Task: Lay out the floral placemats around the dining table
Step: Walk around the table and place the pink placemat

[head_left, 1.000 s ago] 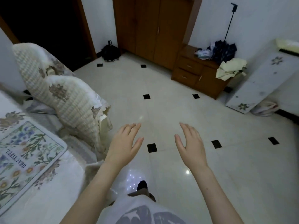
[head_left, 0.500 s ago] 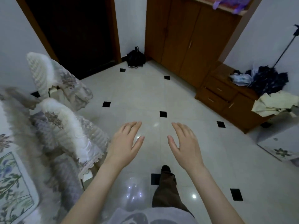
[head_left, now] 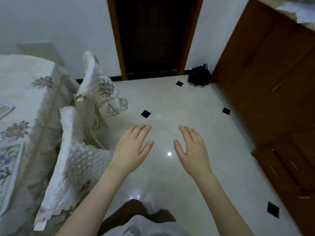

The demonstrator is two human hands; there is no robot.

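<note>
My left hand (head_left: 132, 148) and my right hand (head_left: 192, 149) hover side by side over the tiled floor, palms down, fingers apart, holding nothing. The dining table (head_left: 25, 106) with its pale embroidered cloth fills the left edge. A floral placemat (head_left: 7, 169) lies on it at the near left, cut off by the frame. A corner of a second placemat (head_left: 5, 109) shows further back on the table. Both hands are well to the right of the table.
Two chairs with white lace covers, one near (head_left: 68, 164) and one far (head_left: 96, 86), stand against the table's right side. A dark doorway (head_left: 153, 36) is ahead, a black bag (head_left: 199, 76) beside it. A brown wardrobe (head_left: 272, 68) and low drawers (head_left: 293, 169) line the right. My leg (head_left: 134, 212) shows below.
The view has swung left: the doorway now sits ahead, the wardrobe has shifted right, and the table and chairs fill more of the left. My hands keep their open pose.
</note>
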